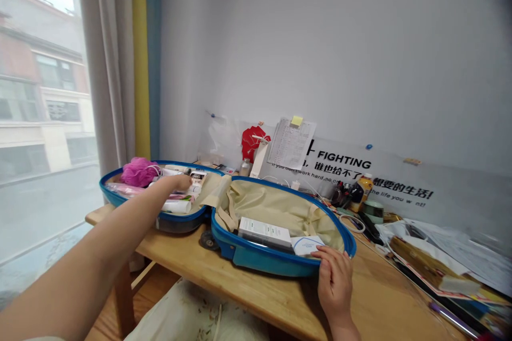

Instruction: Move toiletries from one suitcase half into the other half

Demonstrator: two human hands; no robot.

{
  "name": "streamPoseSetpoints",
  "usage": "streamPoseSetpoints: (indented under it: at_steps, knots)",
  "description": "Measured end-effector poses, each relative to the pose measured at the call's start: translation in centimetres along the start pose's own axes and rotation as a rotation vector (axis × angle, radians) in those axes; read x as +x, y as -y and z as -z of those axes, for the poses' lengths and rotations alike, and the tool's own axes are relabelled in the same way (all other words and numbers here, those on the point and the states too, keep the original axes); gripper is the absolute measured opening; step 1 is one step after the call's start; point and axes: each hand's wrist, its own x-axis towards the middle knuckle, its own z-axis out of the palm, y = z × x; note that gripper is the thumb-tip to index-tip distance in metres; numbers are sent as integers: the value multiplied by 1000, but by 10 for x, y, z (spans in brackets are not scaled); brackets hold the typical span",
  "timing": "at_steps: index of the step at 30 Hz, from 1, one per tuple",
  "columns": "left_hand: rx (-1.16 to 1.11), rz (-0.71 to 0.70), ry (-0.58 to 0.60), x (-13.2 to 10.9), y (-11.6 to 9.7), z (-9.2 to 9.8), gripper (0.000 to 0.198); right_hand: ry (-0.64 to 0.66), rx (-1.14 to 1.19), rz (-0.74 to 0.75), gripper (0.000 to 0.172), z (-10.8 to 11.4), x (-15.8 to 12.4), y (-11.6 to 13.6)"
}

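A blue suitcase (272, 264) lies opened flat on the wooden table, its two beige-lined halves side by side. My left hand (182, 184) reaches into the left half, closed, beside a white packet with a dark label (198, 177); its fingertips are hidden. A pink bath puff (140, 171), a white tube-like item (177, 206) and other small packages lie around it. At the near right rim, my right hand (336, 279) grips the edge, fingers over the top. Its fingertips are by a white packet with blue print (308, 245). A white box (264, 232) lies to the left of that packet.
The wooden table (380, 287) carries papers (452, 250), a yellow bottle (362, 192), a green-lidded jar (373, 210) and cables on the right. Behind the suitcase stands a tall white box (260, 159). A window and curtains (114, 64) are on the left.
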Motion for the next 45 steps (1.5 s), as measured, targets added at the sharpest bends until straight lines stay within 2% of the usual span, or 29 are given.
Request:
streamPoseSetpoints:
  at_steps: [4, 9, 13, 20, 28, 33, 36, 39, 41, 43, 45]
  knots:
    - [90, -29, 101, -12, 13, 9, 45, 0, 2, -11, 27, 0, -1, 0]
    - [241, -115, 189, -24, 13, 9, 65, 9, 6, -16, 27, 1, -2, -1]
    - [315, -140, 216, -26, 13, 13, 59, 5, 4, -5, 26, 0, -2, -1]
    - [483, -195, 118, -32, 11, 15, 40, 5, 6, -20, 28, -1, -2, -2]
    - [554, -260, 47, -32, 16, 9, 31, -1, 3, -3, 26, -1, -1, 0]
    - [453, -214, -34, -33, 28, 6, 35, -2, 6, 2, 25, 0, -2, 1]
    - [304, -202, -145, -35, 28, 10, 36, -7, 8, -1, 24, 0, -3, 0]
    - [148, -171, -303, -36, 12, 18, 38, -4, 9, -8, 25, 0, -3, 0]
    - [62, -203, -396, -36, -10, 24, 39, -2, 8, -9, 25, 0, -2, 1]
    - [6, -313, -478, -38, -41, 31, 37, -4, 7, -9, 26, 0, 0, 2]
    - [17, -480, -532, -41, -79, 36, 35, -5, 6, -11, 26, 0, 0, 2]
